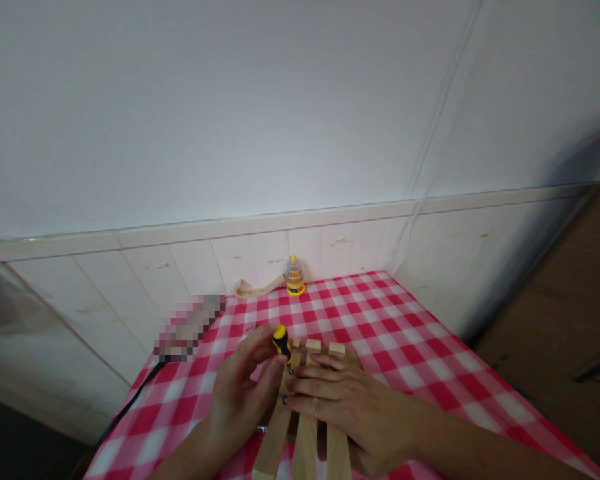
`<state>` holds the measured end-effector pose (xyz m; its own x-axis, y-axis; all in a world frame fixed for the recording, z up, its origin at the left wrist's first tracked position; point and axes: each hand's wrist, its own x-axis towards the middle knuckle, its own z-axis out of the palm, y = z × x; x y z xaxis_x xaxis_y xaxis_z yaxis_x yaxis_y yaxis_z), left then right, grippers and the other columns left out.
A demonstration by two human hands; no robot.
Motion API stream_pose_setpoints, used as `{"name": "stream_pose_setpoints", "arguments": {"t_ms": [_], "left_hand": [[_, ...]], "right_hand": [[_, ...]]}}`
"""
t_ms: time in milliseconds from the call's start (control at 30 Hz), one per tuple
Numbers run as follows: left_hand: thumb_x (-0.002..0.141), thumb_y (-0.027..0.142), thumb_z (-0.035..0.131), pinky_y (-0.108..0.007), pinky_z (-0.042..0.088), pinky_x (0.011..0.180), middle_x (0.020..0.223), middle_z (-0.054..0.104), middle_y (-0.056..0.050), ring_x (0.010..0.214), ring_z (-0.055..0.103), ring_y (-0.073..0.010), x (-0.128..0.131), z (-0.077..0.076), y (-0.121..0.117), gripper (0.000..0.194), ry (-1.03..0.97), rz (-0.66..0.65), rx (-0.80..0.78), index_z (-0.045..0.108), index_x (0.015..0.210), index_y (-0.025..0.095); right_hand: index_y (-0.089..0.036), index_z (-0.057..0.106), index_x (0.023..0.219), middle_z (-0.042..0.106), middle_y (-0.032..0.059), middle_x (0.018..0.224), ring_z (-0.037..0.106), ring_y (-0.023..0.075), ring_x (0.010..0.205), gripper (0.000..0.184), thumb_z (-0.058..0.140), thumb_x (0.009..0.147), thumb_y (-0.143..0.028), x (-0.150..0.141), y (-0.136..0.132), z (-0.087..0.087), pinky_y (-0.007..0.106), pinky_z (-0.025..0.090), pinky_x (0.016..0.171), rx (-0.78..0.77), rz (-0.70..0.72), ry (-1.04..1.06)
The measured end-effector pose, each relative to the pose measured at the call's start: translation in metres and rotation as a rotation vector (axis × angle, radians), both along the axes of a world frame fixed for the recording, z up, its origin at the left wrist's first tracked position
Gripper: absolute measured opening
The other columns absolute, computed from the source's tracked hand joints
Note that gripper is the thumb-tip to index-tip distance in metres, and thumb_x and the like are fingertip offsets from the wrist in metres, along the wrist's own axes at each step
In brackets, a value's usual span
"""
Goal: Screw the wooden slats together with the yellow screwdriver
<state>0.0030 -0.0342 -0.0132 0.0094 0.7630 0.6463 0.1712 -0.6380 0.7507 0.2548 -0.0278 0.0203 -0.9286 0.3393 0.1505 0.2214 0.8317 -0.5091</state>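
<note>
In the head view my left hand [245,383] is closed around a yellow and black screwdriver [281,341]. The screwdriver stands tilted, its short tip pointing down at the wooden slats. My right hand [343,393] lies flat across the slatted wooden piece [305,443], fingers stretched out toward the screwdriver tip. A dark screw head [285,400] shows on the leftmost slat, close to the right fingertips. Beside that slat, a small shiny metal part [262,429] is partly hidden by my left hand.
A red and white checked cloth [380,320] covers the table against a white wall. At the back stand a clear and yellow bit holder [295,277] and a curved wooden piece [260,290]. A blurred-out object [193,330] with a black cord lies at the left edge.
</note>
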Motion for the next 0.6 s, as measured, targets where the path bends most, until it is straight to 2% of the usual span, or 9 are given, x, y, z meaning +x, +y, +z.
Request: {"name": "stream_pose_setpoints", "arguments": {"t_ms": [233, 367, 467, 600], "left_hand": [[0.100, 0.018, 0.071, -0.031, 0.070, 0.090, 0.121, 0.079, -0.007, 0.102, 0.081, -0.0202, -0.0041, -0.0016, 0.0001, 0.039, 0.042, 0.013, 0.046, 0.069, 0.138, 0.030], [0.096, 0.021, 0.078, -0.035, 0.071, 0.089, 0.118, 0.076, -0.006, 0.105, 0.079, -0.0220, -0.0041, -0.0042, 0.0014, 0.039, 0.003, 0.038, 0.033, 0.070, 0.132, 0.030], [0.094, 0.021, 0.080, -0.033, 0.071, 0.086, 0.111, 0.079, -0.005, 0.098, 0.081, -0.0208, -0.0032, -0.0072, 0.0020, 0.039, 0.006, 0.074, 0.009, 0.070, 0.131, 0.029], [0.090, 0.021, 0.084, -0.029, 0.071, 0.081, 0.109, 0.082, -0.003, 0.090, 0.082, -0.0194, -0.0033, -0.0080, 0.0030, 0.041, 0.027, 0.147, 0.057, 0.072, 0.129, 0.028]], "right_hand": [[-0.022, 0.045, 0.166, 0.055, 0.0140, 0.167, 0.043, 0.0290, 0.160, 0.077, 0.069, 0.094, -0.034, -0.0003, 0.0020, -0.0039, 0.051, 0.015, 0.138, 0.018, 0.009, 0.018], [-0.021, 0.045, 0.166, 0.052, 0.0139, 0.169, 0.038, 0.0300, 0.163, 0.076, 0.067, 0.095, -0.033, 0.0009, 0.0019, -0.0047, 0.052, 0.016, 0.138, 0.023, 0.002, 0.020], [-0.021, 0.044, 0.167, 0.050, 0.0122, 0.171, 0.035, 0.0284, 0.164, 0.075, 0.065, 0.096, -0.035, 0.0011, 0.0014, -0.0036, 0.050, 0.013, 0.138, 0.021, -0.001, -0.003], [-0.020, 0.043, 0.167, 0.050, 0.0135, 0.170, 0.037, 0.0281, 0.163, 0.078, 0.066, 0.093, -0.032, 0.0009, 0.0013, -0.0030, 0.050, 0.013, 0.138, 0.022, 0.009, -0.004]]}}
